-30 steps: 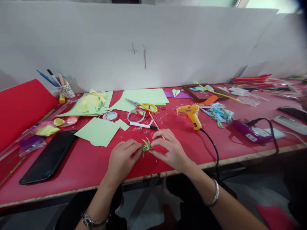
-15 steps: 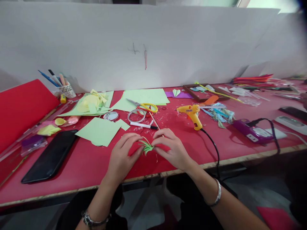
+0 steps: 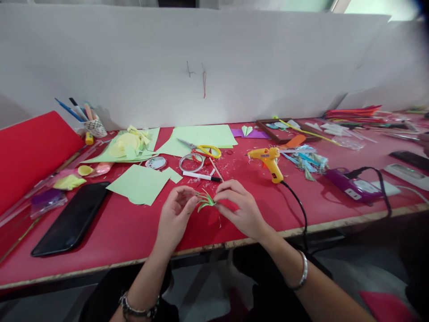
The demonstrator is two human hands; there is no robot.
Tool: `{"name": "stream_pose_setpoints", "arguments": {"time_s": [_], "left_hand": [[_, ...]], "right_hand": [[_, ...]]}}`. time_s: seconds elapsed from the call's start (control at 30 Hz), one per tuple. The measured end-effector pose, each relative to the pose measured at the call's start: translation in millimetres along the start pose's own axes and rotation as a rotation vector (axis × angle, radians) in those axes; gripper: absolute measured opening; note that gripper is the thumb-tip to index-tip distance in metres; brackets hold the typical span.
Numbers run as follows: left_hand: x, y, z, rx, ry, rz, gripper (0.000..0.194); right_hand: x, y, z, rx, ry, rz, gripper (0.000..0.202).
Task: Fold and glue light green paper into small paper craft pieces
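Note:
A small tuft of curved green paper strips (image 3: 207,201) is held above the red table between my hands. My right hand (image 3: 239,206) pinches its gathered base, with the fingertips together. My left hand (image 3: 177,214) has thumb and fingertips closed on the thin free ends of the strips at the other side. Just beyond my fingers lie a black-and-white marker (image 3: 201,176) and a thin pale stick (image 3: 216,169). Farther back are yellow-handled scissors (image 3: 209,151) and a roll of clear tape (image 3: 191,163).
A yellow glue gun (image 3: 266,160) lies right of my hands, its cord hanging over the table edge. Green paper sheets (image 3: 138,183), a black phone (image 3: 72,219) and a pen cup (image 3: 95,126) are on the left. A purple power strip (image 3: 351,184) sits at right.
My left hand has turned, and its fingers have curled in and shifted along the strips. The tuft has tilted slightly; my right hand keeps its pinch on the base.

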State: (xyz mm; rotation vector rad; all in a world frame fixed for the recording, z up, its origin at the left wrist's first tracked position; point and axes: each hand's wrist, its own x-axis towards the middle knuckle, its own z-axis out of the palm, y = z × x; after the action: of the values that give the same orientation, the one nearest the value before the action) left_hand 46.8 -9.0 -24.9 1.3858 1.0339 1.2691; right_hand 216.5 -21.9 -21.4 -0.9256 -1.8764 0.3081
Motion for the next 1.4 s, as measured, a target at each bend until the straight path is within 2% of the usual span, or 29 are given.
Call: {"name": "stream_pose_setpoints", "arguments": {"time_s": [0.1,0.2,0.63,0.8,0.93,1.4], "left_hand": [[-0.5,-3.2,5.2,-0.158,0.02,-0.152,0.019],[-1.3,-5.1,6.7,-0.215,0.015,-0.203,0.021],[-3.0,-3.5,5.9,-0.179,-0.013,-0.192,0.019],[-3.4,-0.2,6.8,-0.152,-0.057,-0.172,0.024],[-2.0,-1.1,6.9,-0.142,-0.045,-0.162,0.028],[-1.6,-2.7,6.3,-0.069,-0.077,-0.175,0.032]], "right_hand": [[-0.6,-0.3,3.0,0.003,-0.009,-0.013,0.009],[-1.3,0.2,5.2,0.004,-0.021,-0.024,0.009],[-0.6,0.1,4.6,-0.008,-0.03,-0.018,0.008],[0.6,1.1,4.8,-0.035,-0.011,-0.014,0.007],[0.7,1.4,5.3,-0.081,0.001,-0.012,0.007],[-2.3,6.2,3.6,-0.172,-0.008,0.098,0.012]]}}
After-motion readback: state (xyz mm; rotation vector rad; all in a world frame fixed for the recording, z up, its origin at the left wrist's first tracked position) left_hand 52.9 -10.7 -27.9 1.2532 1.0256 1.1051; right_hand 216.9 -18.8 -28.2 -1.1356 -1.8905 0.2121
